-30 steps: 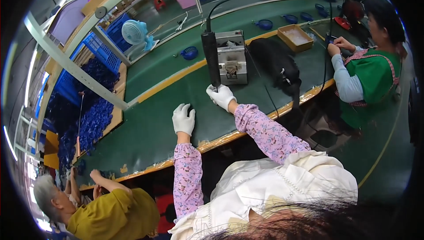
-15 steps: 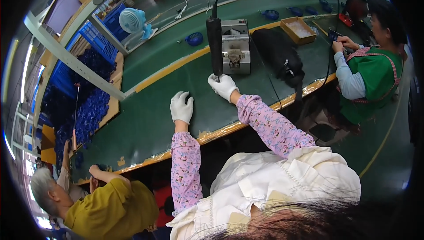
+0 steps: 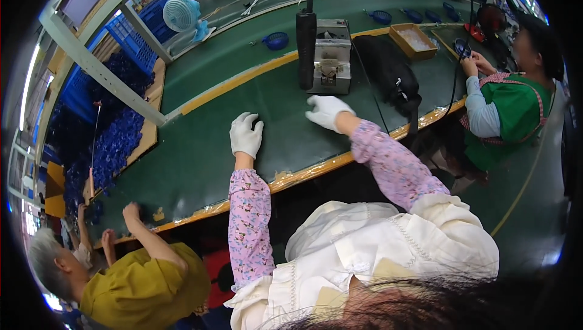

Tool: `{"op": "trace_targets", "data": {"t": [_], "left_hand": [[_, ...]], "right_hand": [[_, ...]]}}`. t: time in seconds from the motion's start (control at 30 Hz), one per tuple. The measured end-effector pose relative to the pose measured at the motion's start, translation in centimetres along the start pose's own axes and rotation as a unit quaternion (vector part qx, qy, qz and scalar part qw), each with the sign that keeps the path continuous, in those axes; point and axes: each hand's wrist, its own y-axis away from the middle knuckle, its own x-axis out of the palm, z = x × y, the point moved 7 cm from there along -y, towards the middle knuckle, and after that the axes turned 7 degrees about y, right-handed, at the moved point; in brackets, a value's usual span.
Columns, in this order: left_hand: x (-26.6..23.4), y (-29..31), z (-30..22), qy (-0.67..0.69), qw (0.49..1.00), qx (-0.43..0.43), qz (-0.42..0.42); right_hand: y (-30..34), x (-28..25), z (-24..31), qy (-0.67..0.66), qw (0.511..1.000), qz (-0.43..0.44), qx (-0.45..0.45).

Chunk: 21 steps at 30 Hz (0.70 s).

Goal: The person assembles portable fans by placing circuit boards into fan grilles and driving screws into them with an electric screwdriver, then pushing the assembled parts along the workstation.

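My left hand [image 3: 246, 136], in a white glove, rests on or just above the green work table [image 3: 200, 147], thumb apart from the fingers and nothing in it. To its right, my right hand [image 3: 329, 112], also gloved, is open and empty just below the black electric screwdriver [image 3: 306, 50], which hangs upright on its cable. A gap separates the fingertips from the tool's lower end. Just behind and right of the screwdriver stands a metal box-shaped fixture [image 3: 331, 58].
A black bag-like bundle [image 3: 388, 72] and a cardboard box [image 3: 413, 42] of clear pieces lie right. A blue basket [image 3: 276, 41] and a fan [image 3: 184, 15] stand farther back. Blue parts [image 3: 121, 141] are heaped left. Co-workers sit left [image 3: 143, 284] and right [image 3: 516, 108].
My right hand has let go of the screwdriver and drawn away to the right of its tip. My left hand stays much the same. The left co-worker's forearm has shifted.
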Motion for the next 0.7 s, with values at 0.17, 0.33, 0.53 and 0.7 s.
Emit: {"op": "trace_targets", "data": {"t": [0.17, 0.33, 0.53, 0.7], "left_hand": [[-0.2, -1.8, 1.0, 0.002, 0.999, 0.025, -0.025], [0.3, -2.9, 2.2, -0.01, 1.0, 0.005, -0.013], [0.6, -3.5, 2.5, -0.016, 1.0, 0.011, -0.01], [0.9, -3.7, 2.3, -0.018, 1.0, 0.009, -0.002]], "right_hand": [[5.7, -6.6, -6.5, 0.059, 0.998, -0.01, 0.011], [8.6, -7.4, -10.3, 0.201, 0.978, 0.047, -0.03], [9.0, -5.0, -10.3, 0.255, 0.962, 0.07, -0.064], [8.7, -5.0, -10.5, 0.268, 0.954, 0.096, -0.095]]}}
